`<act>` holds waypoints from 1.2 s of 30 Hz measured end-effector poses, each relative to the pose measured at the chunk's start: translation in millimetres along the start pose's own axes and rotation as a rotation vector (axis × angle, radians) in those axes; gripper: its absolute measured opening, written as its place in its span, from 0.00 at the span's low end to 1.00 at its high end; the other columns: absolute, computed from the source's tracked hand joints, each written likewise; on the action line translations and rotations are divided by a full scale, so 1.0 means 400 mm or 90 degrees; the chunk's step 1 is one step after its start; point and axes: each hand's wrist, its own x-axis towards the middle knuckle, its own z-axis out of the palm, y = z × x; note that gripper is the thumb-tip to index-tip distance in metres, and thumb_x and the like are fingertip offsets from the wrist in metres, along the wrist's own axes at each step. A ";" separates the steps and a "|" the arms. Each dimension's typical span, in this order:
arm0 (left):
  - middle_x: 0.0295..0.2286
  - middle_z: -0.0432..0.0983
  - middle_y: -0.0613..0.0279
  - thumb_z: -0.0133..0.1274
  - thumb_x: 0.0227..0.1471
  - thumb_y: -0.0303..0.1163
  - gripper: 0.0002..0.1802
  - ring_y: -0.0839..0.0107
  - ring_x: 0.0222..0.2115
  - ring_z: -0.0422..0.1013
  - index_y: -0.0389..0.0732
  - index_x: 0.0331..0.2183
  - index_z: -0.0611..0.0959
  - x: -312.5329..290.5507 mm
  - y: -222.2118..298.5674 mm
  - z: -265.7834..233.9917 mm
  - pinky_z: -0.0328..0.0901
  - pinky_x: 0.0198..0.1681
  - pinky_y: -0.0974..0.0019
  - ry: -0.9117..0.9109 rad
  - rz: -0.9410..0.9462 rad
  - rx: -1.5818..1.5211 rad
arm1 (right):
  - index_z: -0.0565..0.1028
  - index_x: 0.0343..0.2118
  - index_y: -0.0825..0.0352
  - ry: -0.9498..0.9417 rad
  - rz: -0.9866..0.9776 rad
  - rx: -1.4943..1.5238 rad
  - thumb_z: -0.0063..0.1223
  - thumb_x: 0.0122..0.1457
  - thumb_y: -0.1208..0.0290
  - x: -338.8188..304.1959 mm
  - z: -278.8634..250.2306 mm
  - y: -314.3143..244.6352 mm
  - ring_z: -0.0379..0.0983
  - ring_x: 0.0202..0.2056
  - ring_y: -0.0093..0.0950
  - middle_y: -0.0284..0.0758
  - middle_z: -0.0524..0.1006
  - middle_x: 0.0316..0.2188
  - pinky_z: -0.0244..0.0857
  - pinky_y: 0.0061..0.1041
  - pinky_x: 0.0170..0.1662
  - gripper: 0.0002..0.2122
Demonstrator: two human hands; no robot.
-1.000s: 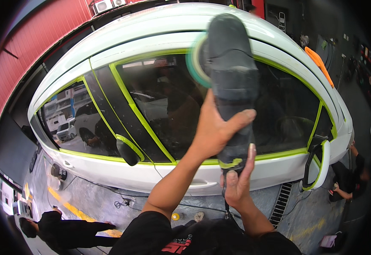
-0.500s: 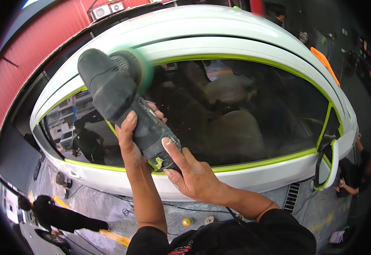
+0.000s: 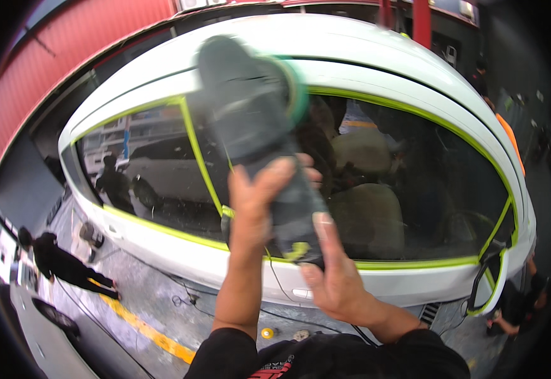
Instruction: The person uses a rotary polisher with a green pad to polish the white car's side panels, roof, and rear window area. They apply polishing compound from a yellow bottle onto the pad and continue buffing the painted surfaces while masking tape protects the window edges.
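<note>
Both my hands hold a black power polisher [image 3: 250, 120], blurred by motion, its head up by the roof edge of a white car [image 3: 376, 47]. My left hand [image 3: 260, 189] wraps round the middle of the body, thumb on top. Farther back, my right hand [image 3: 339, 278] grips the handle end, near a scrap of yellow-green tape [image 3: 298, 252]. A green pad [image 3: 299, 91] shows at the right of the polisher's head; whether it touches the paint I cannot tell. Yellow-green masking tape [image 3: 427, 119] frames the car's dark side windows [image 3: 433, 189].
A taped side mirror [image 3: 498, 284] juts out at the right, with a person [image 3: 525, 306] crouching beyond it. Another person [image 3: 64, 260] stands at the left by a silver car [image 3: 26, 309]. Below lie a power cable [image 3: 206, 311] and a yellow round object [image 3: 267, 333].
The polisher and both hands have moved right and upward along the roof edge. The view has shifted too, and more of the rear window shows at the left. Both hands keep their grip.
</note>
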 end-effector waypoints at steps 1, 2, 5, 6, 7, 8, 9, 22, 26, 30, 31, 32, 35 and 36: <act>0.31 0.82 0.47 0.61 0.54 0.40 0.25 0.62 0.29 0.81 0.26 0.43 0.79 0.003 0.016 -0.017 0.78 0.35 0.60 0.046 0.033 -0.004 | 0.48 0.72 0.67 -0.018 0.014 0.037 0.54 0.65 0.68 0.028 0.018 -0.010 0.76 0.42 0.57 0.60 0.71 0.51 0.74 0.45 0.43 0.37; 0.39 0.80 0.45 0.53 0.59 0.47 0.30 0.58 0.35 0.80 0.28 0.49 0.75 0.009 0.031 -0.077 0.78 0.41 0.54 0.043 0.032 0.006 | 0.49 0.73 0.62 -0.044 0.025 0.047 0.54 0.65 0.67 0.057 0.039 -0.020 0.75 0.35 0.54 0.56 0.71 0.44 0.73 0.45 0.37 0.36; 0.37 0.79 0.45 0.53 0.60 0.43 0.24 0.59 0.35 0.80 0.30 0.45 0.77 0.033 0.068 -0.115 0.78 0.39 0.54 0.053 0.073 -0.110 | 0.51 0.73 0.52 -0.061 0.028 0.044 0.55 0.65 0.62 0.109 0.082 -0.025 0.71 0.22 0.47 0.46 0.69 0.30 0.71 0.43 0.25 0.36; 0.38 0.79 0.45 0.52 0.60 0.43 0.24 0.59 0.36 0.80 0.30 0.45 0.77 0.040 0.067 -0.120 0.78 0.41 0.53 0.039 0.079 -0.102 | 0.51 0.73 0.51 -0.070 0.035 0.025 0.55 0.65 0.62 0.116 0.079 -0.031 0.71 0.21 0.46 0.46 0.69 0.30 0.70 0.42 0.24 0.36; 0.38 0.79 0.45 0.51 0.60 0.44 0.24 0.58 0.36 0.79 0.30 0.45 0.77 0.047 0.064 -0.122 0.77 0.42 0.52 0.023 0.085 -0.093 | 0.51 0.73 0.50 -0.080 0.044 0.005 0.56 0.65 0.61 0.118 0.072 -0.032 0.71 0.20 0.45 0.46 0.69 0.29 0.70 0.42 0.23 0.36; 0.39 0.79 0.44 0.49 0.61 0.43 0.24 0.58 0.37 0.79 0.30 0.46 0.77 0.047 0.055 -0.116 0.77 0.43 0.52 0.008 0.077 -0.092 | 0.51 0.73 0.49 -0.060 0.047 -0.009 0.55 0.65 0.59 0.109 0.070 -0.030 0.71 0.19 0.43 0.45 0.69 0.28 0.70 0.40 0.22 0.36; 0.39 0.79 0.44 0.49 0.61 0.43 0.24 0.58 0.37 0.79 0.30 0.46 0.77 0.043 0.044 -0.101 0.77 0.42 0.52 0.014 0.073 -0.094 | 0.52 0.73 0.49 -0.050 0.050 -0.005 0.55 0.65 0.60 0.095 0.060 -0.027 0.71 0.19 0.43 0.45 0.69 0.28 0.70 0.40 0.22 0.36; 0.36 0.77 0.44 0.60 0.50 0.41 0.31 0.59 0.33 0.79 0.25 0.47 0.73 -0.113 -0.216 0.380 0.76 0.37 0.59 -0.069 -0.026 0.032 | 0.51 0.72 0.57 0.101 0.141 -0.006 0.58 0.64 0.64 -0.276 -0.294 0.051 0.74 0.26 0.44 0.46 0.71 0.39 0.72 0.38 0.26 0.37; 0.34 0.78 0.46 0.61 0.50 0.38 0.28 0.61 0.33 0.80 0.25 0.45 0.76 -0.152 -0.294 0.537 0.75 0.37 0.61 -0.127 -0.080 0.057 | 0.50 0.72 0.64 0.163 0.130 -0.027 0.56 0.65 0.64 -0.380 -0.420 0.090 0.78 0.40 0.51 0.56 0.71 0.52 0.76 0.39 0.34 0.36; 0.34 0.80 0.52 0.62 0.51 0.34 0.21 0.66 0.33 0.79 0.28 0.42 0.80 -0.196 -0.371 0.682 0.74 0.39 0.63 -0.180 -0.138 0.079 | 0.49 0.70 0.70 0.202 0.158 -0.050 0.53 0.67 0.63 -0.503 -0.521 0.126 0.72 0.55 0.57 0.61 0.64 0.62 0.73 0.42 0.52 0.36; 0.34 0.80 0.54 0.64 0.51 0.33 0.21 0.67 0.33 0.79 0.30 0.43 0.79 -0.202 -0.396 0.710 0.73 0.39 0.64 -0.205 -0.161 0.083 | 0.48 0.70 0.71 0.220 0.160 -0.065 0.53 0.67 0.62 -0.532 -0.540 0.133 0.71 0.57 0.57 0.61 0.64 0.63 0.71 0.43 0.55 0.36; 0.34 0.79 0.55 0.65 0.50 0.33 0.23 0.67 0.35 0.79 0.31 0.44 0.78 -0.212 -0.413 0.746 0.73 0.41 0.64 -0.216 -0.181 0.087 | 0.45 0.70 0.74 0.216 0.191 -0.072 0.52 0.68 0.62 -0.569 -0.556 0.138 0.69 0.59 0.59 0.63 0.63 0.63 0.66 0.43 0.60 0.37; 0.36 0.80 0.53 0.65 0.49 0.39 0.30 0.65 0.35 0.80 0.30 0.48 0.76 -0.245 -0.509 0.818 0.74 0.41 0.62 -0.259 -0.138 0.202 | 0.39 0.71 0.72 0.271 0.273 0.000 0.47 0.69 0.60 -0.677 -0.578 0.161 0.67 0.47 0.48 0.60 0.64 0.57 0.65 0.37 0.49 0.38; 0.38 0.79 0.53 0.66 0.49 0.39 0.32 0.66 0.37 0.78 0.30 0.50 0.74 -0.257 -0.522 0.856 0.73 0.44 0.62 -0.276 -0.138 0.191 | 0.34 0.71 0.69 0.278 0.294 0.014 0.44 0.70 0.57 -0.708 -0.587 0.170 0.66 0.34 0.35 0.54 0.67 0.51 0.65 0.31 0.37 0.39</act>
